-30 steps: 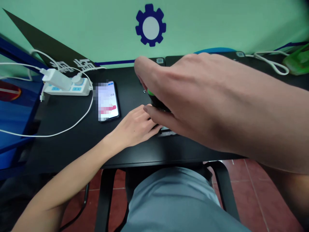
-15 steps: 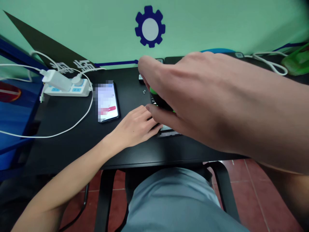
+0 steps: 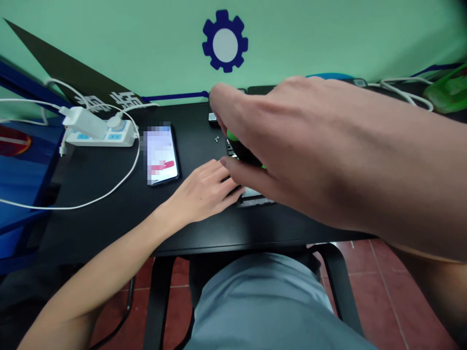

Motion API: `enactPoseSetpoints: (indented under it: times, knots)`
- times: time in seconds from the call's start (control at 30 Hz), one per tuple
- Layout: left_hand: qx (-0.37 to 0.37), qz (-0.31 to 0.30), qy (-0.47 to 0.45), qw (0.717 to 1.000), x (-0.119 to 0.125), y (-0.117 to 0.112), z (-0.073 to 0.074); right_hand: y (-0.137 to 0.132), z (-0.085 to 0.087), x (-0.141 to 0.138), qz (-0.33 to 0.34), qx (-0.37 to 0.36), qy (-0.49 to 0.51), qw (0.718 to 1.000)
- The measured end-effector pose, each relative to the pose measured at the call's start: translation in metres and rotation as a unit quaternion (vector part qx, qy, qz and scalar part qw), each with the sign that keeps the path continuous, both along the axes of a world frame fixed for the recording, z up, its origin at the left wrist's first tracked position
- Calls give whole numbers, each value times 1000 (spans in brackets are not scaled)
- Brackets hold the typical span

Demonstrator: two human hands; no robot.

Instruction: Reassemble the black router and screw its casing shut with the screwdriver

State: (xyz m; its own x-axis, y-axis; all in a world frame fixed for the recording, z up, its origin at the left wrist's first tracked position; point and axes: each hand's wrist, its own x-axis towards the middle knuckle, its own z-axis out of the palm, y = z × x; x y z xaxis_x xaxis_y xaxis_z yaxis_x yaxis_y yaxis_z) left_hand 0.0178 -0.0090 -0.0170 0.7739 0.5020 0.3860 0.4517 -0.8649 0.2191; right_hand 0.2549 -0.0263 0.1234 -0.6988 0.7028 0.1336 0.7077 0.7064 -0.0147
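Note:
My right hand (image 3: 292, 141) is raised close to the camera above the black desk (image 3: 109, 214), its fingers closed round a black tool with a green tip (image 3: 237, 148). My left hand (image 3: 202, 192) lies flat on the desk, fingers stretched out and pressing on the left end of a flat dark device (image 3: 255, 199) that my right hand mostly hides. A tiny screw (image 3: 217, 139) lies on the desk just left of the tool, and a small grey part (image 3: 212, 117) sits behind it.
A lit phone (image 3: 161, 154) lies left of my hands. A white power strip (image 3: 102, 136) with a charger and white cables (image 3: 109, 189) occupies the back left. More cable (image 3: 404, 90) and a green object (image 3: 448, 90) sit at the back right. A chair frame (image 3: 339, 282) shows below.
My right hand with the tool has shifted slightly right and back; the view has drifted a little. My left hand stays in place.

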Motion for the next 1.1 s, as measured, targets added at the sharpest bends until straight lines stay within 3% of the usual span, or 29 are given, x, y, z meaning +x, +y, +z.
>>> enactPoseSetpoints:
  times: [0.3, 0.6, 1.1]
  knots:
    - [10, 3, 24, 1000, 2, -1, 5, 1, 0, 0, -9, -8, 13, 1000]
    - [40, -10, 25, 999, 1, 1, 2, -1, 1, 1, -3, 4, -3, 1000]
    - [-26, 3, 10, 1000, 4, -1, 4, 1, -2, 1, -5, 3, 15, 1000]
